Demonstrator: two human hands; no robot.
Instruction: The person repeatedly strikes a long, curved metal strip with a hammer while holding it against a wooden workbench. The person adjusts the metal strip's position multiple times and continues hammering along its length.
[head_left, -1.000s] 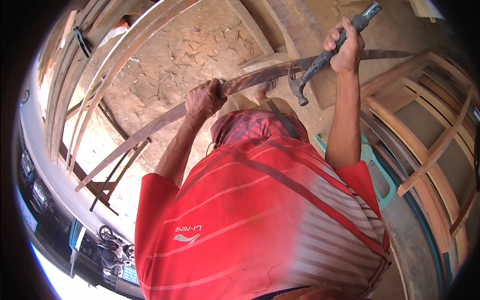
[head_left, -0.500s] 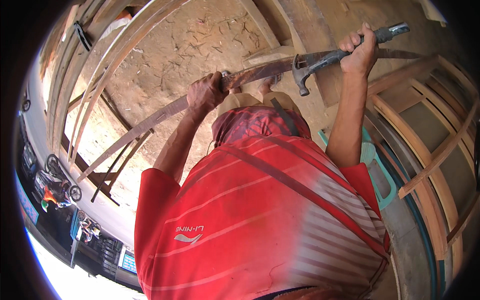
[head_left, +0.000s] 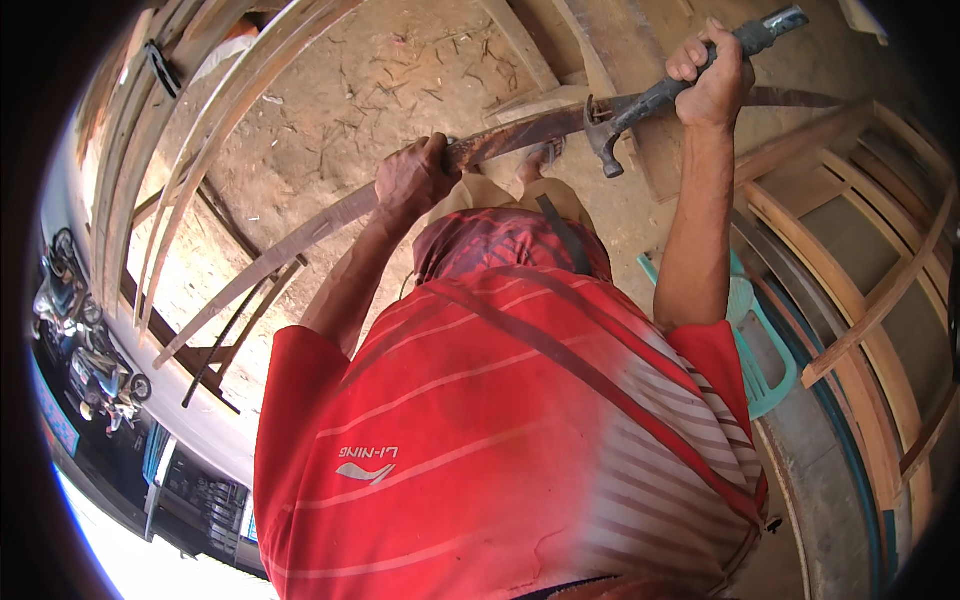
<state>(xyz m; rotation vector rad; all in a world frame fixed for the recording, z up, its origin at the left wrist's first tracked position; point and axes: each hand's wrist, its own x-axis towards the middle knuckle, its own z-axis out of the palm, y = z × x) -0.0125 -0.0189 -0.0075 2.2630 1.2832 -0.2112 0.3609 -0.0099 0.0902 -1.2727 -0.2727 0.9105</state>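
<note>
My left grip (head_left: 415,178) is folded around a long, dark wooden strip (head_left: 520,136), which slants across in front of my legs. My right grip (head_left: 712,78) wraps the handle of a claw hammer (head_left: 650,102); its head overlaps the strip in view, but I cannot tell whether they touch.
</note>
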